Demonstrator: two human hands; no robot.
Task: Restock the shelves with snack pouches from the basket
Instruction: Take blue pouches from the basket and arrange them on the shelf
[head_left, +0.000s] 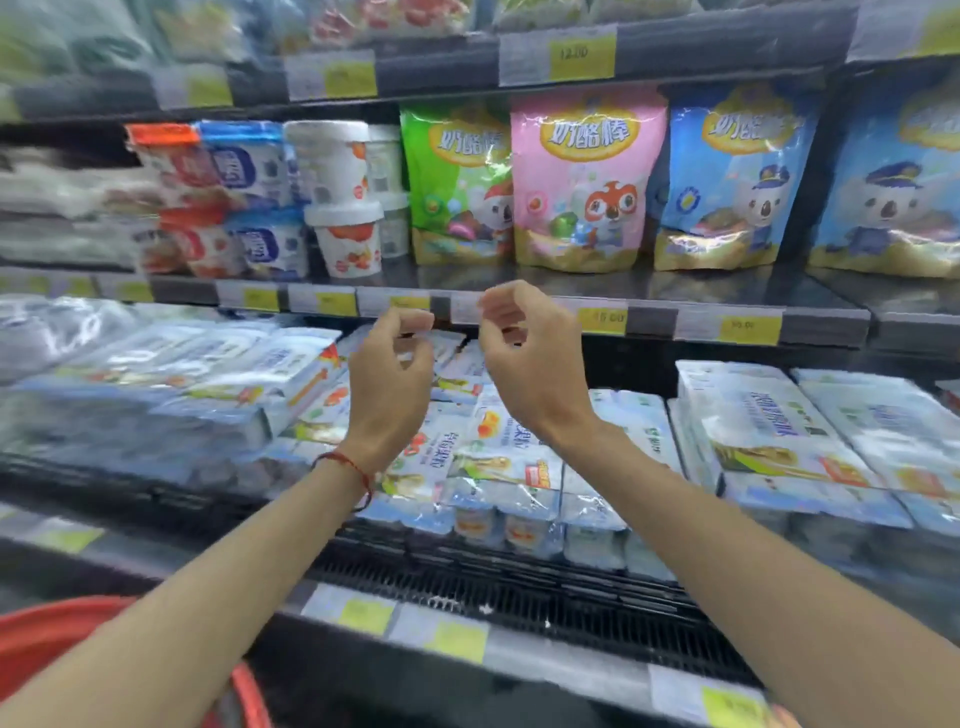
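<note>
The green pouch (457, 182), pink pouch (587, 182) and blue pouch (732, 176) are standing upright in a row on the middle shelf (727, 292), just above and beyond you. Your left hand (389, 374) and right hand (524, 358) are hovering side by side before the shelf edge, fingers loosely curled, gripping nothing. The red basket (47, 629) is sitting low at your left.

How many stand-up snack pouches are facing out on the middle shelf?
4, side by side, left to right: green pouch, pink pouch, blue pouch, then second blue pouch cut off by the right frame edge. More may stand hidden behind them.
</note>
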